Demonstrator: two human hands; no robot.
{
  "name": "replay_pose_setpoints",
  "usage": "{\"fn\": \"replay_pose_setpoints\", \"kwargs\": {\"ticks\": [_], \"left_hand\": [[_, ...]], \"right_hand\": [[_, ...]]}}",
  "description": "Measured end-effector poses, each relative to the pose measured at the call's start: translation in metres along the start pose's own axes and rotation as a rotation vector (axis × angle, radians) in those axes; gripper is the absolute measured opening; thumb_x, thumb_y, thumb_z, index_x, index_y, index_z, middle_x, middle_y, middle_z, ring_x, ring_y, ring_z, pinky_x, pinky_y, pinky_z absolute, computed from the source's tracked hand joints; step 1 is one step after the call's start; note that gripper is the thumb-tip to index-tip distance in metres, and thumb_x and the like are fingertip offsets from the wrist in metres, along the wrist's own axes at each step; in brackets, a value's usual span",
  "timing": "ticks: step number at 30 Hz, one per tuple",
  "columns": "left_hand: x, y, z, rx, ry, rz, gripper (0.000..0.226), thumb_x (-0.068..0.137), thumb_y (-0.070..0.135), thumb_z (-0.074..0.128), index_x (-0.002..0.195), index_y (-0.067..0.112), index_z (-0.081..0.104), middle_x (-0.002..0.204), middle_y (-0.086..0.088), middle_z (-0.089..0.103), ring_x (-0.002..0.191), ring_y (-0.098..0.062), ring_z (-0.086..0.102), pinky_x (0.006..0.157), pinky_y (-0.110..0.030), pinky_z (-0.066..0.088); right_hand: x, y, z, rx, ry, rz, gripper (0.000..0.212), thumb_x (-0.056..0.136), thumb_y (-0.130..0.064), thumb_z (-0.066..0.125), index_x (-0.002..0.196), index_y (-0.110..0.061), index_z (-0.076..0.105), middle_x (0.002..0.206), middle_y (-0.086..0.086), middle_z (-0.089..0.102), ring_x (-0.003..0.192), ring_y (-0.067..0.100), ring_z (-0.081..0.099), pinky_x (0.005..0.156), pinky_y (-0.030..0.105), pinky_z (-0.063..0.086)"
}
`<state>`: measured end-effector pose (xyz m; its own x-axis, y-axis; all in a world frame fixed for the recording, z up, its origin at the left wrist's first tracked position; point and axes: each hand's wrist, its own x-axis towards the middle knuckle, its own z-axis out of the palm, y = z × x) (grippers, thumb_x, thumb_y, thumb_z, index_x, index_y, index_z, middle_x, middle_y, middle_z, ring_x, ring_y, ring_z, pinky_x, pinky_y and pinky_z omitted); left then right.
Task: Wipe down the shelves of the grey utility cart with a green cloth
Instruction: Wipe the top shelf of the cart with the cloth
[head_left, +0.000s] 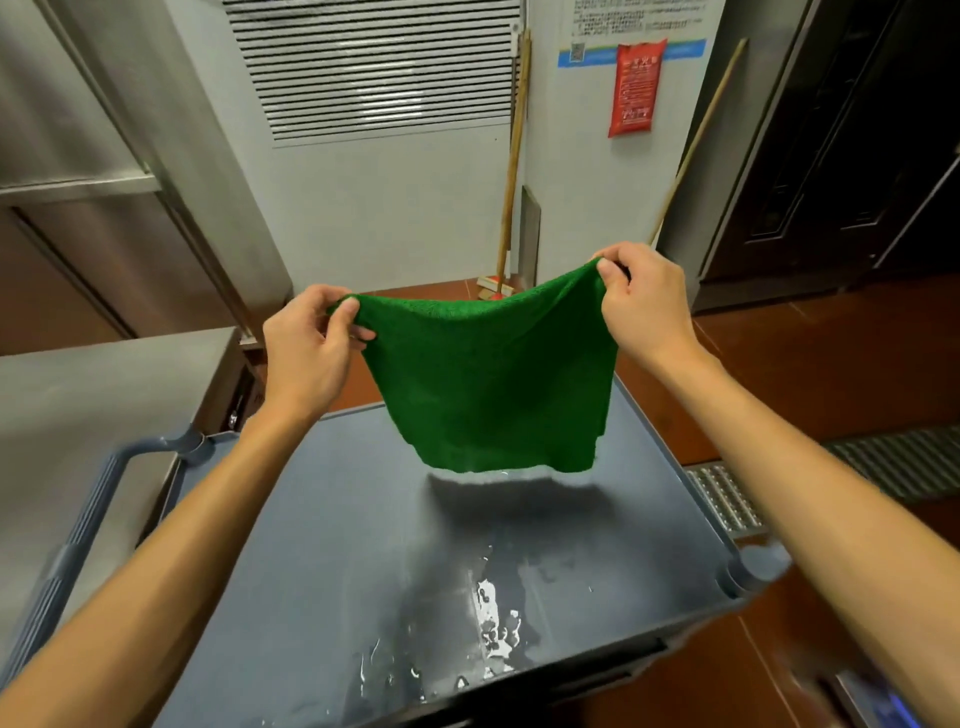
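Left hand (306, 349) and right hand (644, 306) each pinched a top corner of the cloth (488, 384), mid-frame above the cart (332, 519). Standing water lower centre risked smearing and dripping off the edge.

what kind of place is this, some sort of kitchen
Probably the back area of a commercial kitchen: a brushed stainless steel counter and tall steel cabinet on the left, a metal floor drain grate in the red-brown tiles, and a wooden-handled broom leaning by the wall.
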<state>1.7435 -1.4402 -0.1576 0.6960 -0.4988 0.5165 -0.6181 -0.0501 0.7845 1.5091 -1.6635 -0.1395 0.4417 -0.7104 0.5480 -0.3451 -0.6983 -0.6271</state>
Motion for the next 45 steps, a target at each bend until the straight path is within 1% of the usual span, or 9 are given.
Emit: {"fn": "replay_pose_setpoints", "kwargs": {"ticks": [6,8,11,16,19,23,27,32,45], "left_hand": [[0.061,-0.020,0.021,0.075,-0.014,-0.016,0.010,0.098,0.015,0.056,0.092,0.011,0.063,0.078,-0.012,0.070,0.066,-0.008,0.072,0.063,-0.026,0.061],[0.082,-0.024,0.027,0.086,-0.008,-0.015,0.009,0.097,0.016,0.056,0.090,0.013,0.062,0.078,-0.008,0.069,0.065,-0.007,0.072,0.062,-0.026,0.061],[0.103,-0.031,0.034,0.074,0.008,-0.014,0.009,0.096,0.017,0.056,0.090,0.014,0.062,0.079,-0.009,0.068,0.067,-0.011,0.073,0.063,-0.031,0.061],[0.105,-0.050,0.048,0.095,0.002,-0.024,0.010,0.095,0.022,0.055,0.090,0.017,0.062,0.078,-0.009,0.069,0.069,-0.012,0.074,0.065,-0.040,0.062],[0.084,-0.066,0.061,0.154,-0.040,-0.014,0.009,0.094,0.026,0.054,0.090,0.029,0.061,0.079,0.004,0.070,0.070,-0.006,0.072,0.070,-0.038,0.061],[0.039,-0.098,0.085,0.282,-0.138,-0.062,0.010,0.094,0.019,0.057,0.089,0.025,0.062,0.081,0.006,0.068,0.073,-0.004,0.069,0.073,-0.035,0.060],[-0.017,-0.131,0.102,0.390,-0.255,-0.200,0.009,0.096,0.013,0.058,0.089,0.014,0.063,0.080,-0.003,0.068,0.075,-0.021,0.067,0.073,-0.038,0.055],[-0.085,-0.154,0.105,0.515,-0.377,-0.365,0.010,0.095,0.014,0.058,0.088,0.011,0.065,0.082,-0.010,0.071,0.079,-0.034,0.065,0.070,-0.038,0.050],[-0.189,-0.168,0.100,0.616,-0.455,-0.584,0.009,0.097,0.023,0.056,0.097,0.020,0.065,0.093,-0.003,0.072,0.089,-0.030,0.066,0.066,-0.033,0.044]], "right_hand": [[0.066,0.017,0.032,0.018,-0.027,0.059,0.021,0.097,-0.014,0.049,0.099,-0.009,0.070,0.102,0.007,0.069,0.095,0.024,0.061,0.087,0.034,0.047],[0.086,0.020,0.041,0.033,-0.036,0.064,0.021,0.098,-0.014,0.049,0.099,-0.008,0.069,0.096,0.005,0.066,0.090,0.025,0.063,0.086,0.041,0.052],[0.110,0.026,0.050,0.093,-0.054,0.068,0.022,0.098,-0.014,0.047,0.101,-0.008,0.069,0.094,0.002,0.061,0.086,0.032,0.066,0.081,0.053,0.054],[0.113,0.051,0.064,0.137,-0.056,0.039,0.022,0.099,-0.014,0.047,0.102,-0.009,0.068,0.099,0.000,0.057,0.091,0.029,0.064,0.080,0.050,0.056],[0.094,0.079,0.079,0.144,-0.091,0.075,0.021,0.100,-0.011,0.048,0.101,-0.009,0.069,0.098,0.002,0.058,0.092,0.028,0.063,0.080,0.050,0.056],[0.044,0.125,0.100,0.093,-0.230,0.126,0.021,0.097,-0.002,0.050,0.100,-0.003,0.071,0.101,0.014,0.063,0.095,0.031,0.061,0.084,0.051,0.053],[-0.017,0.163,0.115,0.003,-0.383,0.188,0.018,0.093,0.001,0.056,0.097,-0.002,0.074,0.099,0.016,0.068,0.096,0.034,0.063,0.090,0.037,0.046],[-0.076,0.197,0.122,0.005,-0.563,0.246,0.015,0.093,-0.002,0.061,0.097,-0.003,0.075,0.095,0.016,0.069,0.092,0.033,0.065,0.085,0.037,0.046],[-0.149,0.225,0.122,0.040,-0.869,0.326,0.018,0.098,-0.017,0.057,0.105,-0.018,0.073,0.106,-0.003,0.074,0.099,0.017,0.067,0.089,0.030,0.050]]}}
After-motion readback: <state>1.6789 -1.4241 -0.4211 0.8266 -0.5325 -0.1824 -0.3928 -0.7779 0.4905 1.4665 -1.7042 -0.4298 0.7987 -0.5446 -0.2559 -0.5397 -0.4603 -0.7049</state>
